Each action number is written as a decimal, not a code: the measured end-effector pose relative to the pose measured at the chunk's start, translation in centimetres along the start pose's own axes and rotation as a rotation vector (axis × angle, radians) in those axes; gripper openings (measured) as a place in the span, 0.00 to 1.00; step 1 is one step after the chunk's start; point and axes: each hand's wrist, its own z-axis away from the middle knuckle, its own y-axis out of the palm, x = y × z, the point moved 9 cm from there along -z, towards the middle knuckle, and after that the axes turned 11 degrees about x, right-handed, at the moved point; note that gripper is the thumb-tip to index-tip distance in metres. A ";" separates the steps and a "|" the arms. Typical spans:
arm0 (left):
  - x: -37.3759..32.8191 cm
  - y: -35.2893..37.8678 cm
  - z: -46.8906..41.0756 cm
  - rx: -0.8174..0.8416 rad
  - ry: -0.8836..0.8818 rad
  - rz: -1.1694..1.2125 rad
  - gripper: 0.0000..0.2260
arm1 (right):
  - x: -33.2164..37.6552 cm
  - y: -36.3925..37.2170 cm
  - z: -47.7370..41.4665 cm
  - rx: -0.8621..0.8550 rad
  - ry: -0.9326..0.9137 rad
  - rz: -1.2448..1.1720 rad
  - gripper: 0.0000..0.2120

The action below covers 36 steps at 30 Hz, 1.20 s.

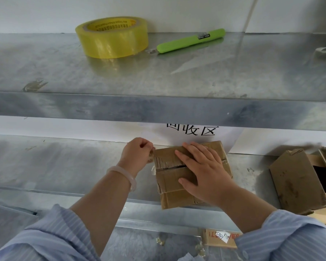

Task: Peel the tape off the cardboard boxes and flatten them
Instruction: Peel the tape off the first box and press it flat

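On the lower metal shelf [64,162], the taped cardboard box [174,194] lies under the right hand [205,172], whose straight fingers press flat on its top, while the left hand [138,150] at the box's far-left corner pinches clear tape [151,158] between curled fingers; an opened box [297,183] sits near to the right, and a tape roll [112,37] and a green knife [191,41] rest on the upper shelf [177,78].

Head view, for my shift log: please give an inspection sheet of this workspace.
surface: grey metal shelf, small brown cardboard box lying on it.
job's things: clear tape at box's left edge; opened brown cardboard box to the right.
clutter: yellow tape roll, green utility knife and tape scraps on upper metal shelf.
grips: left hand pinches the clear tape; right hand rests flat on the small box.
cables: nothing seen.
surroundings: white wall, white paper sign with black characters.
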 end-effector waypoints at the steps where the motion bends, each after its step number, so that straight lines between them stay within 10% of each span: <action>1: 0.7 0.1 0.3 -0.007 -0.037 0.142 0.08 | -0.1 0.0 -0.1 0.004 0.003 -0.001 0.33; 8: 3.4 1.2 2.7 -0.051 -0.048 0.863 0.07 | -0.3 0.1 -0.3 0.035 0.010 -0.005 0.35; 21: -0.8 1.7 4.1 -0.157 0.397 -0.583 0.12 | -1.2 0.3 -1.3 0.103 0.017 -0.138 0.34; 36: -4.8 11.2 3.4 0.170 0.451 -0.998 0.24 | -7.6 0.8 5.7 -0.149 0.329 -0.782 0.24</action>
